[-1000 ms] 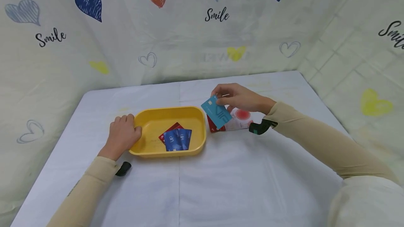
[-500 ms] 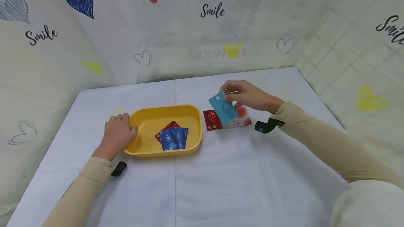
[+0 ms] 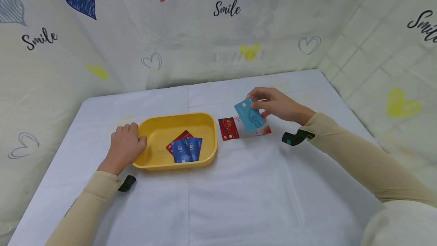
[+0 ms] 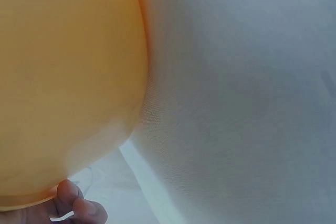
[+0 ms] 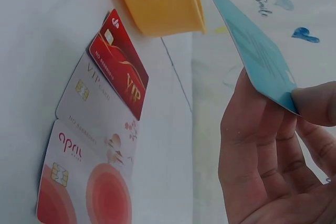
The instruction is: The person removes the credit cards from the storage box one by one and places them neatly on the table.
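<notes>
My left hand [image 3: 125, 145] grips the left end of a yellow plastic tray [image 3: 177, 116]; its fingertips show under the rim in the left wrist view. Inside the tray lie two blue VIP cards [image 3: 186, 150] over a red card [image 3: 182, 136]. My right hand [image 3: 278, 103] pinches a light blue VIP card [image 3: 248, 115] between thumb and fingers, raised above the table. Below it, in an overlapping row, lie a red VIP card [image 5: 119, 64], a pale VIP card [image 5: 97, 103] and a white card with red circles [image 5: 84, 177].
A white cloth covers the table [image 3: 222, 200]. Behind it and at the right hangs a pale curtain [image 3: 191, 41] printed with hearts and the word Smile. The card row lies just right of the tray.
My right hand has moved a little to the right, away from the tray, with the light blue card, uncovering more of the red card below. My left hand keeps its grip.
</notes>
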Motion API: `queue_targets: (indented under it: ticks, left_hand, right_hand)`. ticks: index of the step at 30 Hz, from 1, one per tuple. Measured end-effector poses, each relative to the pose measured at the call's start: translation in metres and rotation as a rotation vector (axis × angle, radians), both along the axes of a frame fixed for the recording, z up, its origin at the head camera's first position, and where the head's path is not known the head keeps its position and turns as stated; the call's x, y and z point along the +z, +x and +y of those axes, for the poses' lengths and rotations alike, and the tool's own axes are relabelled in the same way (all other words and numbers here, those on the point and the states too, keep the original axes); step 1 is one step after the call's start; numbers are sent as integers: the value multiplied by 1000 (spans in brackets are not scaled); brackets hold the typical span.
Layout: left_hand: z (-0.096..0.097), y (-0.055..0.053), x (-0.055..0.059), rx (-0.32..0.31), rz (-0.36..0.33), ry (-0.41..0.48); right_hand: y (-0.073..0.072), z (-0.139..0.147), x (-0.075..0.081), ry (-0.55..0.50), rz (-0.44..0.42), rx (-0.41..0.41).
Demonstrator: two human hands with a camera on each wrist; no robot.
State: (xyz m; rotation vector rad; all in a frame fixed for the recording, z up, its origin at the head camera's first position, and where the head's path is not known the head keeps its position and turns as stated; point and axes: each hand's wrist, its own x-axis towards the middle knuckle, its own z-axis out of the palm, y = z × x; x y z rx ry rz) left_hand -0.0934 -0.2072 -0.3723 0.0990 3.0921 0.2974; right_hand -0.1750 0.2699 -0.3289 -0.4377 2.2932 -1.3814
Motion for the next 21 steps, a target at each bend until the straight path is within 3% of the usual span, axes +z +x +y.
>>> queue_targets:
  ticks: [21]
  left_hand:
    - [3, 1, 2, 8, -25, -3]
  right_hand:
    - [9, 42, -24, -13, -29, -153]
